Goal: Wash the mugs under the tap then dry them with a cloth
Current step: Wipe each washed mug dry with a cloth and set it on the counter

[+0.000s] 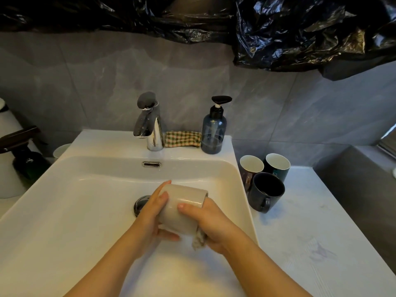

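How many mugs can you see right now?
4. The beige mug is held over the sink by the left hand and right hand. On the counter to its right stand a black mug, and behind it a dark mug and a teal mug. Others could be hidden.

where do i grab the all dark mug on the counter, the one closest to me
Probably by its handle: the dark mug stands upright with the handle pointing toward you. Come from the front, since the two other mugs crowd its back and the sink wall its left.
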`<state>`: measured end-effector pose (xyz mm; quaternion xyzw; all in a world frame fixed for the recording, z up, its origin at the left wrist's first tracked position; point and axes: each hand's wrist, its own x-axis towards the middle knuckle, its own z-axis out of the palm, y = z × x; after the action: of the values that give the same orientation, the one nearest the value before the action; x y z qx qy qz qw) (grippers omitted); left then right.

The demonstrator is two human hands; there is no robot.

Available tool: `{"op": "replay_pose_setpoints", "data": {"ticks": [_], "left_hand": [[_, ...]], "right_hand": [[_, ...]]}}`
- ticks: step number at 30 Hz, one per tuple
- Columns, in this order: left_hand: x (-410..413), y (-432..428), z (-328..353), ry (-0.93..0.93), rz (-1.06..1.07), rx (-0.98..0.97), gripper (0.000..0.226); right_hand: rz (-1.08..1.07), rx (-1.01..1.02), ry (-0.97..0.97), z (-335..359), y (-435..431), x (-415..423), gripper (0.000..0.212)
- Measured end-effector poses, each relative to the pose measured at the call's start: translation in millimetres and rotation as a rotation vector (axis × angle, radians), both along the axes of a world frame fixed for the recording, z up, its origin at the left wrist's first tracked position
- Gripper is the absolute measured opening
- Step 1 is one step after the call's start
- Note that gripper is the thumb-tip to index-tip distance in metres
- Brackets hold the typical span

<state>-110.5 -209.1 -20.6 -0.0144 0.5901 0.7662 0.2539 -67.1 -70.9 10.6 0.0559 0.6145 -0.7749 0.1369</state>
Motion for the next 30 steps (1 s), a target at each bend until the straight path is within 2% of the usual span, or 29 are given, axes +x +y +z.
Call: {"op": "replay_pose_setpoints", "data": {"ticks": [2, 3, 4, 5, 6, 8, 10, 11, 12, 13, 15, 16, 17, 18, 19, 21, 23, 24, 25, 26, 27, 30], "left_hand": [[0.2, 1.1, -0.6, -0.208, -0.042, 0.077, 0.041], [-0.1, 3.2, -1.4, -0.244, -0.024, 0.085, 0.044], [-0.6, 6.2, -1.6, -0.23, 0.012, 0.086, 0.042], [-0.6, 9.8, -0.5, -0.166, 0.063, 0.078, 0.038], [0.3, 12.5, 0.3, -0.048, 0.116, 0.051, 0.032], [1.3, 11.8, 1.6, 0.238, 0.199, -0.063, 0.029], [2.0, 5.1, 1.6, 0.426, 0.209, -0.141, 0.037], [2.1, 2.4, 0.5, 0.457, 0.197, -0.15, 0.042], [1.8, 0.7, 0.1, 0.427, 0.169, -0.139, 0.043], [1.3, -0.2, 0.2, 0.339, 0.133, -0.103, 0.039], [-0.5, -0.2, -0.6, 0.045, 0.059, 0.06, 0.029], [-1.2, 0.9, -0.5, -0.089, 0.034, 0.115, 0.037], [-2.0, 2.3, -1.3, -0.177, 0.024, 0.12, 0.044], [-1.9, 4.8, -0.8, -0.22, 0.03, 0.09, 0.046], [-1.2, 7.3, -0.9, -0.215, 0.055, 0.045, 0.044], [-1.5, 10.6, -2.1, -0.045, 0.16, -0.009, 0.033], [-2.7, 8.1, -2.3, 0.23, 0.239, -0.067, 0.019], [-3.0, 6.3, -2.2, 0.332, 0.248, -0.092, 0.02], [-3.4, 4.5, -2.8, 0.397, 0.244, -0.112, 0.027], [-2.9, 3.2, -3.1, 0.436, 0.229, -0.132, 0.034], [-3.0, 2.5, -6.0, 0.486, 0.202, -0.165, 0.038], [-2.8, 4.1, -15.3, 0.746, 0.084, -0.399, 0.038]], "right_hand": [[0.24, 0.572, 0.203, -6.7, 3.2, 3.2, 0.032], [0.301, 0.8, 0.275, -13.5, 1.4, 3.7, 0.035], [0.287, 0.897, 0.311, -20.1, -0.5, 3.7, 0.039], [0.23, 0.872, 0.32, -23.7, -4.7, 5.6, 0.042], [0.152, 0.731, 0.278, -23.9, -9.8, 7.7, 0.042], [-0.002, 0.258, 0.064, -16.1, -13.9, 3.9, 0.041], [-0.1, -0.243, -0.132, -7.6, -10.2, -2.9, 0.036], [-0.122, -0.335, -0.152, -5.9, -7.6, -5.1, 0.033], [-0.11, -0.32, -0.142, -3.8, -5.2, -5.9, 0.034], [-0.087, -0.218, -0.099, -5.0, -2.7, -6.0, 0.038], [0.053, 0.192, 0.062, -7.2, 0.7, -3.1, 0.046], [0.17, 0.416, 0.164, -9.9, 1.9, -1.8, 0.046], [0.262, 0.576, 0.25, -12.1, 1.2, 0.4, 0.045], [0.294, 0.625, 0.275, -13.7, -0.6, 1.0, 0.042], [0.256, 0.566, 0.241, -14.1, -2.8, 1.3, 0.037], [0.151, 0.272, 0.094, -12.4, -4.9, 2.2, 0.04], [0.083, -0.285, -0.079, -14.6, -1.1, -2.7, 0.052], [0.08, -0.578, -0.133, -13.0, 0.6, -3.4, 0.058], [0.057, -0.766, -0.177, -9.4, 1.8, -3.9, 0.066], [0.015, -0.82, -0.207, -4.0, 2.4, -2.3, 0.071], [-0.041, -0.731, -0.243, -1.0, 2.5, -3.0, 0.068], [-0.203, -0.371, -0.403, -1.5, 7.7, -9.1, 0.041]]}}
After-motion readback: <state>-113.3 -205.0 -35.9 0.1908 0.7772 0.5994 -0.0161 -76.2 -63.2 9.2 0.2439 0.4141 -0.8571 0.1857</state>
